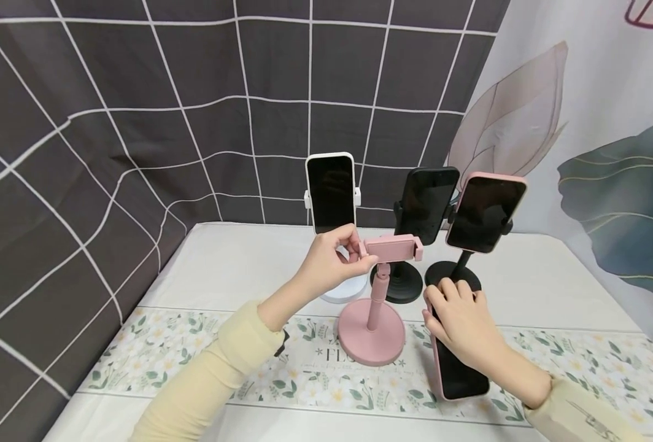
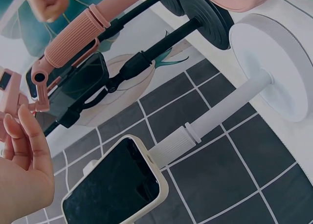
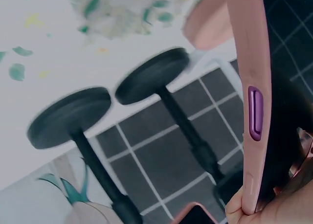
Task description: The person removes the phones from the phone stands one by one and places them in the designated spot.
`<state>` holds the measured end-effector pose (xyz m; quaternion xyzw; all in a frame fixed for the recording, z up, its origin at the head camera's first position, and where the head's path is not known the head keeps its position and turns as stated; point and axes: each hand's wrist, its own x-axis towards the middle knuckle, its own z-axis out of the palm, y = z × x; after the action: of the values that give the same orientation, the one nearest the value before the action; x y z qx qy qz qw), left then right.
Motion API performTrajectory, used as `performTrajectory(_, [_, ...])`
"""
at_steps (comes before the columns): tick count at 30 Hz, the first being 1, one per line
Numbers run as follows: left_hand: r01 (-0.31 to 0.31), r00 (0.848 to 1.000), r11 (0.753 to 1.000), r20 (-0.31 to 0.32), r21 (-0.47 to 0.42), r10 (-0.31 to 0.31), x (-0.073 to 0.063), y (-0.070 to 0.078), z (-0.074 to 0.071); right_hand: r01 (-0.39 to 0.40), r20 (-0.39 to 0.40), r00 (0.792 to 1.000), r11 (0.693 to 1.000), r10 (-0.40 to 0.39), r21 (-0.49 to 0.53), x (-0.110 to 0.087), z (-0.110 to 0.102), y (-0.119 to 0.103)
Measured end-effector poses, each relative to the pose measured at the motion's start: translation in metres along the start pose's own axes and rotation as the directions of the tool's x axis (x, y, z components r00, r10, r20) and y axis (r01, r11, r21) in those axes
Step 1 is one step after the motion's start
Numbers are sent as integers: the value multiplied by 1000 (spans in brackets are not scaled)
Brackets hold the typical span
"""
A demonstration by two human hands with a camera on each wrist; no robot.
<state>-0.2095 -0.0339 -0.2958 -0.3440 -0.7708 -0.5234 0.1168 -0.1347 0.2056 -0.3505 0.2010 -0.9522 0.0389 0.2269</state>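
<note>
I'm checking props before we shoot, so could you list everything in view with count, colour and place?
empty phone stand: 1, pink, front centre
white stand: 1, white, behind it
black stands: 2, black, right of the white one
white-cased phone: 1, on the white stand
black phone: 1, on the left black stand
pink-cased phone: 1, on the right black stand
loose phone: 1, pink-edged, in the right hand
table cover: 1, white with floral band, below
grid cloth: 1, dark grey, behind
leaf-print cloth: 1, pale, behind right
sleeves: 2, cream
hands: 2, left at the pink clamp, right on the loose phone
</note>
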Motion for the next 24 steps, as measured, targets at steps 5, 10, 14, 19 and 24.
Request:
performTrajectory(5, [1, 1000, 1000, 1, 17, -1, 0, -1, 1, -24, 35, 999, 1000, 24, -16, -5, 14, 10])
performTrajectory(10, [-4, 1000, 1000, -5, 30, 4, 0, -2, 1, -66, 89, 994, 998, 67, -17, -11, 25, 22])
performTrajectory(14, [-7, 1000, 999, -12, 36, 8, 0, -2, 1, -99, 130, 986, 995, 102, -25, -16, 30, 31])
performTrajectory(19, [-9, 1000, 999, -11, 39, 10, 0, -3, 1, -109, 152, 982, 994, 112, -28, -23, 38, 45])
performTrajectory(24, [-11, 1000, 999, -13, 43, 11, -1, -2, 2, -134, 166, 978, 991, 130, 14, -29, 46, 55])
